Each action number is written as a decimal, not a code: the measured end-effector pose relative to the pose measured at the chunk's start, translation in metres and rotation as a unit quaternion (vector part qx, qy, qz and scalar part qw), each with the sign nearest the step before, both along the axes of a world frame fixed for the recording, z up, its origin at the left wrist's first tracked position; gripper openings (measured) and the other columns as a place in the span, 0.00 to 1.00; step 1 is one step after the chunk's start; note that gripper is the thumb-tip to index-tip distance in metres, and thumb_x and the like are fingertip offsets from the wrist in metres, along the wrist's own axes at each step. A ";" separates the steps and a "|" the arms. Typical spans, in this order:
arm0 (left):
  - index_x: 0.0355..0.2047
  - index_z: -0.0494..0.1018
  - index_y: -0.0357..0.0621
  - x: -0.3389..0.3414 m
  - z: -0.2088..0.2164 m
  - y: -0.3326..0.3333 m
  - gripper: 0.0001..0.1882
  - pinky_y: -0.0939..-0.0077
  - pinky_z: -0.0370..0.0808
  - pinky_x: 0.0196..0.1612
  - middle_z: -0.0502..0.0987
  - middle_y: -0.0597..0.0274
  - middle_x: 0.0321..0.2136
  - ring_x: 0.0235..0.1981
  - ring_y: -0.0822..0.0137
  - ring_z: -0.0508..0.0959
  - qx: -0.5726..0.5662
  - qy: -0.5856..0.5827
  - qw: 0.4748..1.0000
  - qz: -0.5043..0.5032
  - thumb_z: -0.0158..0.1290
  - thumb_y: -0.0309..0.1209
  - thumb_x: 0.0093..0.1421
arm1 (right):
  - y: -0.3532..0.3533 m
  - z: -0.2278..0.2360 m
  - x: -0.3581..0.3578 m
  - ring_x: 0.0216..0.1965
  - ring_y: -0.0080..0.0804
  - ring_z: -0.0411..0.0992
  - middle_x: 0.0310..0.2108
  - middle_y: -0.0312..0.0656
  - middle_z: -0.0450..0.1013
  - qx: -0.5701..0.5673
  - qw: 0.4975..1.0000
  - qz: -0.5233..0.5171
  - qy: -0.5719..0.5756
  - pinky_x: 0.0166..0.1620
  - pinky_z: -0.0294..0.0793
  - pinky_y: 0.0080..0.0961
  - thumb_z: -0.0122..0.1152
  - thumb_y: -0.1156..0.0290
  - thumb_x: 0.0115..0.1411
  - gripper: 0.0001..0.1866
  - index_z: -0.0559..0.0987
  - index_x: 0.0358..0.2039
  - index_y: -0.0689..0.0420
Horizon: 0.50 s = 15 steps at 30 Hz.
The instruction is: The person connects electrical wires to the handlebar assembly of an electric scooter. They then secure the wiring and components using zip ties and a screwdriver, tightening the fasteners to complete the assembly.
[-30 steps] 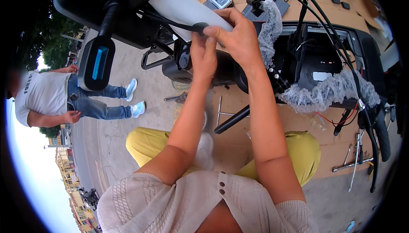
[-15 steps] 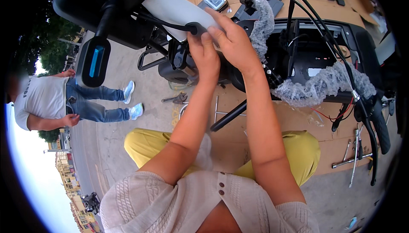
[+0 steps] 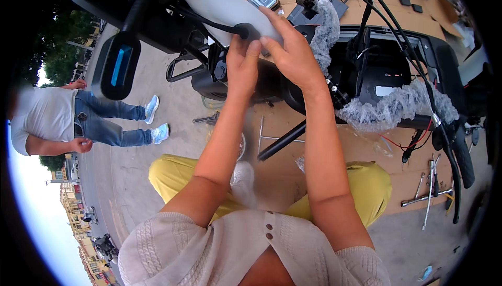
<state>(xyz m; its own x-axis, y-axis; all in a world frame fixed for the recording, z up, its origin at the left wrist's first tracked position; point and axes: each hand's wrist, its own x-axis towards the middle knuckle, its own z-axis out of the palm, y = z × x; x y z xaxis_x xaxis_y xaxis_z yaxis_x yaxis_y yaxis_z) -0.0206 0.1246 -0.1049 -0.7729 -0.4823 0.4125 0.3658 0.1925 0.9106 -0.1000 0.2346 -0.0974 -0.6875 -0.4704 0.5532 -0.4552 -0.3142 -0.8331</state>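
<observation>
Your right hand [image 3: 295, 58] spreads against the white tube [image 3: 222, 6], upper centre; your left hand [image 3: 242, 72] touches it (pinching or not, I can't tell). Cables [image 3: 432, 100] cross in front of the open bay [image 3: 389, 70], right, bubble wrap [image 3: 397, 109] beside it.

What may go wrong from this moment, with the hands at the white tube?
The cable meets the white tube at a grommet, close to the left hand; pressing there might pinch it.
A red wire loops out near the plastic wrap and could snag.
</observation>
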 end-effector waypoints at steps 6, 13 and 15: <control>0.61 0.57 0.34 0.013 0.003 -0.002 0.24 0.61 0.60 0.64 0.67 0.54 0.55 0.57 0.61 0.67 0.189 0.004 0.978 -0.085 0.44 0.34 0.70 | 0.002 0.007 0.004 0.58 0.47 0.67 0.58 0.54 0.67 0.034 0.996 -0.033 0.080 0.59 0.65 0.34 0.62 0.73 0.55 0.35 0.63 0.64 0.58; 0.63 0.53 0.31 0.010 -0.004 -0.010 0.37 0.64 0.58 0.64 0.66 0.52 0.55 0.58 0.62 0.67 0.069 0.031 0.991 -0.107 0.47 0.49 0.67 | 0.001 0.038 -0.001 0.50 0.60 0.69 0.50 0.62 0.70 0.130 0.964 -0.084 0.217 0.51 0.70 0.40 0.67 0.72 0.48 0.40 0.62 0.62 0.64; 0.62 0.55 0.31 0.009 0.004 -0.008 0.39 0.68 0.60 0.63 0.67 0.53 0.55 0.57 0.63 0.68 0.032 0.036 0.993 -0.108 0.56 0.47 0.63 | 0.004 0.053 -0.008 0.50 0.56 0.72 0.47 0.57 0.74 0.220 0.952 -0.068 0.200 0.50 0.73 0.38 0.71 0.74 0.46 0.41 0.64 0.62 0.60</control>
